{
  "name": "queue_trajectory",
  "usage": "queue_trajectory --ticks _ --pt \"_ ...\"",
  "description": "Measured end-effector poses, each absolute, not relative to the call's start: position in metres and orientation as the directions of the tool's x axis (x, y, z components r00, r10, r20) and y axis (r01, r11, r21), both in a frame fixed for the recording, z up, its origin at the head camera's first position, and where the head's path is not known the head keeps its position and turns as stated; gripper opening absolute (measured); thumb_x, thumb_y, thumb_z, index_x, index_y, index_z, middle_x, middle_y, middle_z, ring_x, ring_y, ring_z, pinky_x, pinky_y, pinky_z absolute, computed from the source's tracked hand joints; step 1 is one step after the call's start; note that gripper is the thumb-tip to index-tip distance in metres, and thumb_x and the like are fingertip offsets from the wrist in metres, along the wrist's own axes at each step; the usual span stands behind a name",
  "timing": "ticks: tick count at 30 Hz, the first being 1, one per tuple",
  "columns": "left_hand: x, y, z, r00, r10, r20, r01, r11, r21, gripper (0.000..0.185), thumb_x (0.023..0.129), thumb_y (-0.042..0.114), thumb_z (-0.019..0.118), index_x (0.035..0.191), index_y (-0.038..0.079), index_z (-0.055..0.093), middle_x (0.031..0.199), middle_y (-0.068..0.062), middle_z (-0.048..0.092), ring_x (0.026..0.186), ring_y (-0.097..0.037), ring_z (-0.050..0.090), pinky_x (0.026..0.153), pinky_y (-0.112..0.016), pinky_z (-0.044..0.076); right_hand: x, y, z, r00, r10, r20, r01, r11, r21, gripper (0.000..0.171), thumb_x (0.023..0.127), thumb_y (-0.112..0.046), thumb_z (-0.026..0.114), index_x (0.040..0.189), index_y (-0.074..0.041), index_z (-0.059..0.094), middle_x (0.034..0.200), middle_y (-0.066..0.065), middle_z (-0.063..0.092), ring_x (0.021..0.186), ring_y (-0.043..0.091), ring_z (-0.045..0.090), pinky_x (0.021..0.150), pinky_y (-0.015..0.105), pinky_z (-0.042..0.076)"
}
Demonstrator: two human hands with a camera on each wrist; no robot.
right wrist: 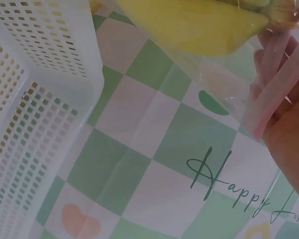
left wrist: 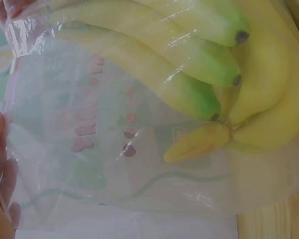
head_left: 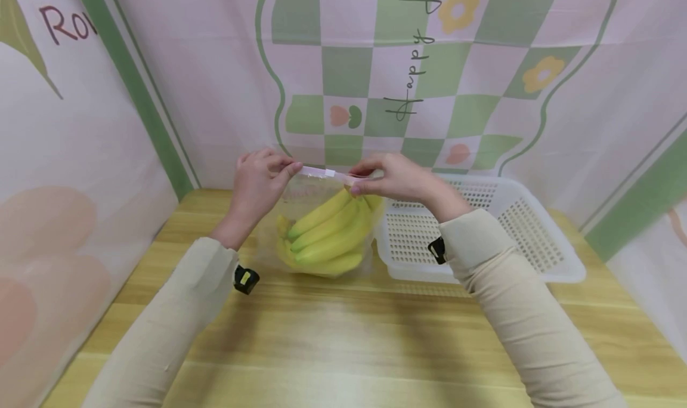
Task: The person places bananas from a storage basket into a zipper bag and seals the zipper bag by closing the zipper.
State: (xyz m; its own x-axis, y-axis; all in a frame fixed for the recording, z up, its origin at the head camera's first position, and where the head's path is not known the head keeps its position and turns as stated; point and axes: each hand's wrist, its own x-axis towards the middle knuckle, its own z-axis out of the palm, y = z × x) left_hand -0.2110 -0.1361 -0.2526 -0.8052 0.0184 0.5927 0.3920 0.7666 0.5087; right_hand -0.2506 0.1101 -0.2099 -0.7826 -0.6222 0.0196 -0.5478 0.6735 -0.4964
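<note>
We see the bananas (head_left: 327, 232) inside the bag (head_left: 316, 229), which stands on the table (head_left: 343, 336). The basket (head_left: 537, 241) sits just beside the bag at three o'clock, the backdrop (head_left: 376, 68) behind both at twelve.

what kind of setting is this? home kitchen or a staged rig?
Likely a staged tabletop booth, not a kitchen: printed checkered backdrop walls off a small wooden table, with only a white perforated basket and a clear bag of bananas on it.
</note>
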Motion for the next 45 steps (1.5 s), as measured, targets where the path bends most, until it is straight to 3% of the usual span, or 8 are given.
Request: queue_trajectory --ticks 5,12,23,30,35,41,45 --pt "-0.211 -0.137 -0.253 -0.809 0.018 0.588 0.394 0.76 0.518 0.027 0.087 0.027 0.068 0.096 0.003 0.074 0.095 -0.011 0.071 0.097 -0.027 0.063 0.106 -0.05 0.031 -0.251 0.107 -0.213 -0.78 -0.625 0.016 -0.538 0.658 -0.526 0.043 0.09 -0.027 0.065 0.129 -0.011 0.06 0.127 0.012 0.06 0.114 0.028 0.055 0.098 0.047 0.045" --pt "-0.21 -0.136 -0.253 -0.815 0.018 0.579 0.388 0.758 0.523 0.027 0.088 0.027 0.068 0.096 0.002 0.074 0.095 -0.012 0.07 0.095 -0.027 0.063 0.105 -0.049 0.032 -0.252 0.106 -0.213 -0.797 -0.604 0.001 -0.497 0.654 -0.57 0.044 0.089 -0.024 0.065 0.129 -0.007 0.059 0.135 0.015 0.058 0.13 0.032 0.048 0.11 0.052 0.035" --pt "-0.209 -0.136 -0.252 -0.805 0.007 0.593 0.4 0.744 0.535 0.025 0.087 0.026 0.069 0.094 0.003 0.074 0.094 -0.012 0.071 0.093 -0.027 0.064 0.105 -0.05 0.033 -0.25 0.101 -0.211 -0.813 -0.581 0.022 -0.468 0.632 -0.618 0.041 0.088 -0.021 0.066 0.124 -0.003 0.063 0.127 0.015 0.063 0.124 0.03 0.055 0.107 0.047 0.041" --pt "-0.208 -0.136 -0.252 -0.802 0.005 0.597 0.403 0.743 0.535 0.025 0.087 0.026 0.069 0.094 0.003 0.074 0.093 -0.012 0.071 0.092 -0.026 0.063 0.105 -0.049 0.033 -0.25 0.098 -0.215 -0.808 -0.585 0.062 -0.499 0.624 -0.601 0.038 0.09 -0.02 0.063 0.123 -0.002 0.064 0.117 0.016 0.069 0.109 0.029 0.065 0.102 0.045 0.046" --pt "-0.209 -0.136 -0.253 -0.795 0.014 0.606 0.414 0.742 0.527 0.025 0.087 0.027 0.069 0.094 0.003 0.074 0.092 -0.012 0.071 0.092 -0.027 0.063 0.105 -0.049 0.034 -0.251 0.095 -0.218 -0.806 -0.581 0.108 -0.53 0.63 -0.568 0.03 0.09 -0.014 0.062 0.116 -0.001 0.067 0.116 0.016 0.069 0.111 0.029 0.064 0.098 0.043 0.049" --pt "-0.21 -0.136 -0.257 -0.796 0.014 0.605 0.408 0.752 0.518 0.026 0.087 0.028 0.068 0.094 0.003 0.074 0.092 -0.011 0.07 0.09 -0.026 0.063 0.103 -0.048 0.035 -0.252 0.089 -0.226 -0.796 -0.569 0.206 -0.58 0.621 -0.527 0.019 0.086 -0.002 0.061 0.101 0.001 0.073 0.102 0.017 0.073 0.094 0.027 0.07 0.079 0.033 0.056" --pt "-0.212 -0.137 -0.259 -0.791 0.009 0.612 0.414 0.743 0.525 0.025 0.087 0.027 0.068 0.092 0.003 0.074 0.09 -0.011 0.07 0.085 -0.026 0.063 0.099 -0.047 0.036 -0.254 0.088 -0.226 -0.803 -0.56 0.203 -0.571 0.626 -0.532 0.018 0.086 -0.001 0.061 0.1 0.001 0.073 0.101 0.017 0.073 0.089 0.025 0.07 0.072 0.025 0.054"
